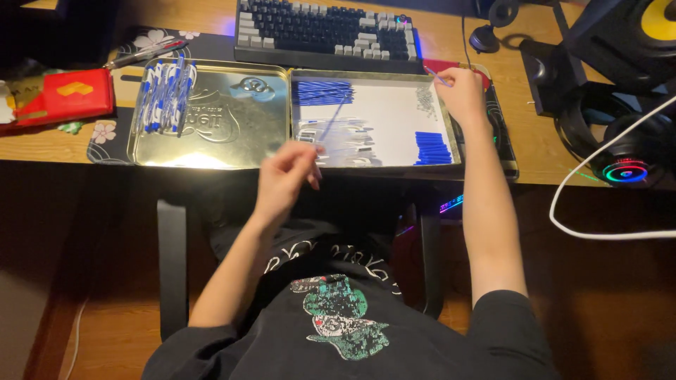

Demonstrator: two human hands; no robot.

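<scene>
A shiny silver rectangular metal tin lid (211, 119) is being shown at centre left of the frame, with blue-and-white plastic pens (165, 95) piled in it. To its right, a white-lined rectangular tray (384, 116) is being filled with blue pen refills (322, 92) and blue plastic caps (432, 148). At upper centre, a black-and-grey keyboard (327, 32) is being lit blue. A red box (74, 95) is lying at upper left on a black flower-patterned mat (105, 134).
</scene>
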